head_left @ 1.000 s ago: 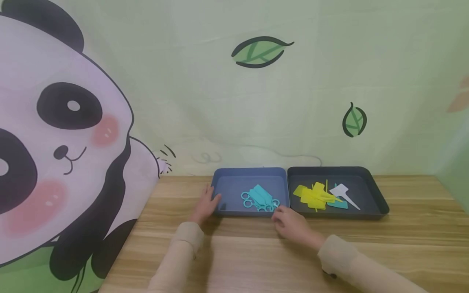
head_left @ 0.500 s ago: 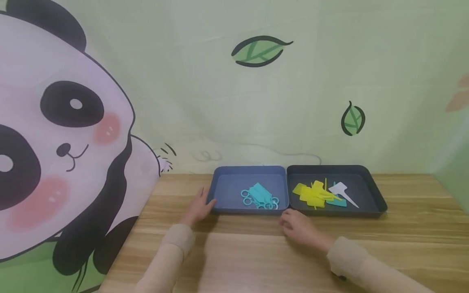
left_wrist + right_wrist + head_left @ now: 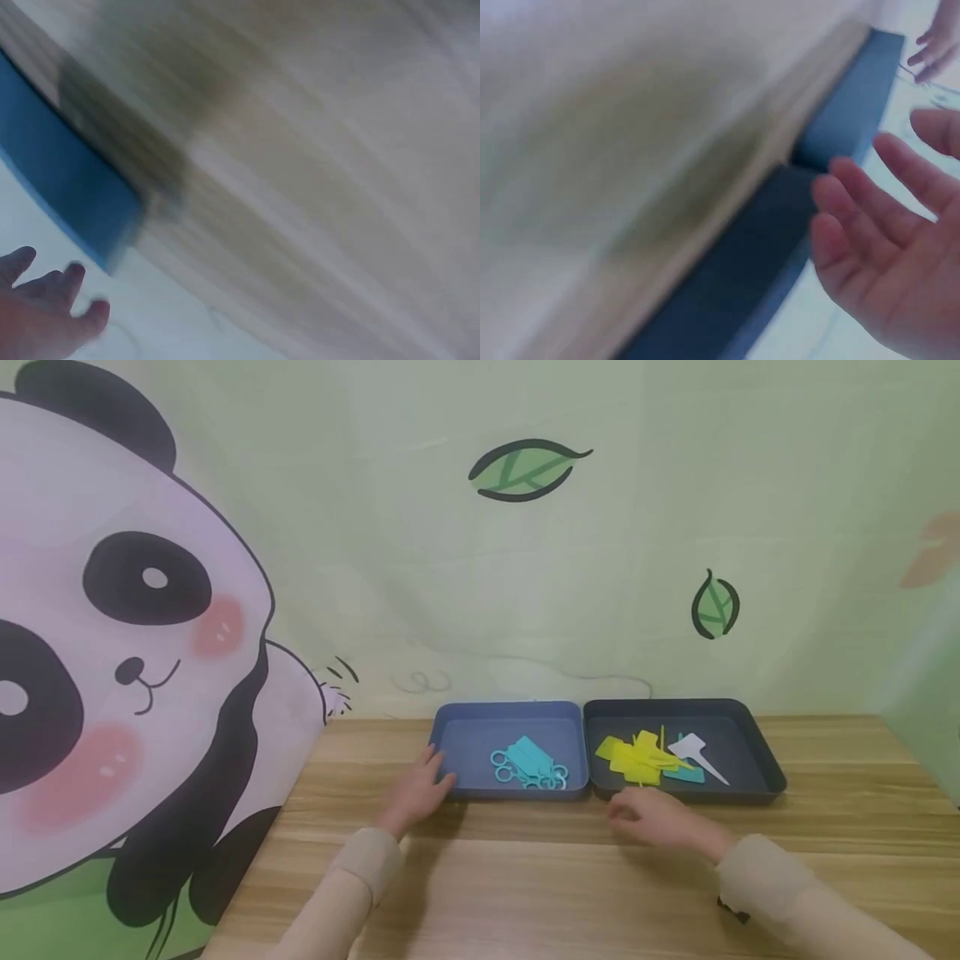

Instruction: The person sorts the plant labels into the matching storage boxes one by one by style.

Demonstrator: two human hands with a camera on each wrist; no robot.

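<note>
In the head view, my left hand (image 3: 416,789) is at the left wall of the blue tray (image 3: 465,739), fingers spread loosely near its corner. The left wrist view shows that hand (image 3: 45,322) holding nothing. A pile of turquoise tags with ring ends (image 3: 531,758) lies in the blue tray. My right hand (image 3: 663,818) is at the front wall of the black tray (image 3: 720,722), and its loosely bent fingers (image 3: 847,195) hold nothing in the right wrist view. Inside the black tray lie yellow T-shaped plant labels (image 3: 637,764), a white one (image 3: 690,745) and a turquoise one (image 3: 688,775).
Both trays stand side by side at the back of the wooden table (image 3: 510,893). Behind them hangs a pale green backdrop (image 3: 405,527) printed with a panda and leaves. A dark small piece (image 3: 733,910) shows under the right sleeve.
My right hand has moved right, from the front right corner of the blue tray to the front of the black tray. My left hand has shifted slightly at the blue tray's left side.
</note>
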